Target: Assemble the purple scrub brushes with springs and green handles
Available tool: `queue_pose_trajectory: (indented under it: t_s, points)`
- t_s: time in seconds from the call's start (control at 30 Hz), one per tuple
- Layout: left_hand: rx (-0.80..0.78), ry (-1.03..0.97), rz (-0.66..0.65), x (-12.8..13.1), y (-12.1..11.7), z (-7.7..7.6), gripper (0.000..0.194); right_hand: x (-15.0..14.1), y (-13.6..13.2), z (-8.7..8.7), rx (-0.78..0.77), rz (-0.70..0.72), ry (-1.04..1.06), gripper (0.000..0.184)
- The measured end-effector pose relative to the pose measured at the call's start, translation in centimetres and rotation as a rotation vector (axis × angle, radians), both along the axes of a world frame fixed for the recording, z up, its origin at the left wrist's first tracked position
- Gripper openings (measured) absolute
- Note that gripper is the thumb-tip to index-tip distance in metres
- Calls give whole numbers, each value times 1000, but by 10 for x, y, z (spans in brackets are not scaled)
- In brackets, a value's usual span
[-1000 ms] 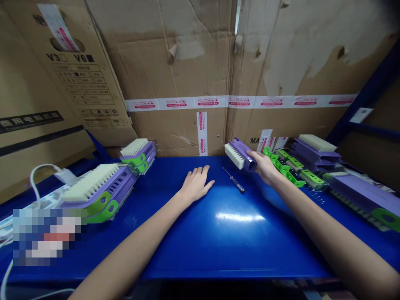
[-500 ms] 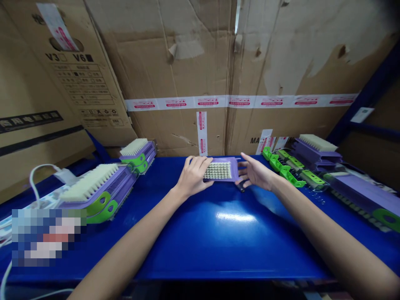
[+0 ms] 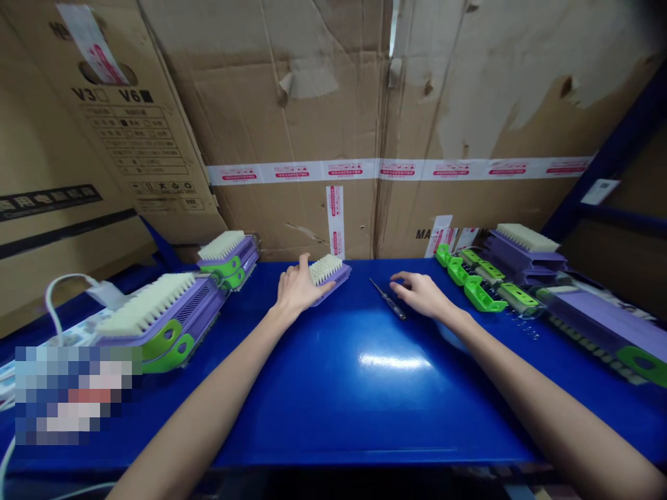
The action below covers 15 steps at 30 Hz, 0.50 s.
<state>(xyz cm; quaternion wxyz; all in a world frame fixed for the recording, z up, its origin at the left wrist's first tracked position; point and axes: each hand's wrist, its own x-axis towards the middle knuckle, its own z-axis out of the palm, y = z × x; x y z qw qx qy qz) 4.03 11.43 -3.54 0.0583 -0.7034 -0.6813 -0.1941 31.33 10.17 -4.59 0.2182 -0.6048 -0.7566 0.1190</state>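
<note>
My left hand (image 3: 297,286) is closed on the left side of a purple plastic piece (image 3: 333,281) topped by a block of cream-coloured teeth. The piece is tilted over the blue table, its teeth facing up. To its right a thin dark screwdriver (image 3: 388,301) lies slantwise on the tabletop. My right hand (image 3: 420,293) hovers just right of the screwdriver, apart from it. Its fingers are bent with a gap between thumb and forefinger, and nothing shows in them.
Stacked purple pieces with cream teeth and green clips (image 3: 161,312) stand at left, beside a power strip and white cable (image 3: 49,298). Green clips (image 3: 482,295), small springs (image 3: 526,330) and more purple pieces (image 3: 526,253) lie at right. Cardboard (image 3: 292,132) walls the back.
My left hand has carried the purple piece leftward and turned it teeth-up. My right hand has come away from the piece, and the screwdriver is now in full view.
</note>
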Motion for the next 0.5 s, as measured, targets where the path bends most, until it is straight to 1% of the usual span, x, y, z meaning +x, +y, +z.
queue_pose_trajectory:
  t_s: [0.1,0.17,0.5]
  points:
    - [-12,13,-35,2,0,-1,86,-8,-6,1,-8,57,-155,41]
    - [0,13,-48,3,0,-2,83,-11,-9,2,-26,70,-210,42]
    - [-10,11,-83,7,-3,0,81,-15,-13,3,-24,91,-250,42]
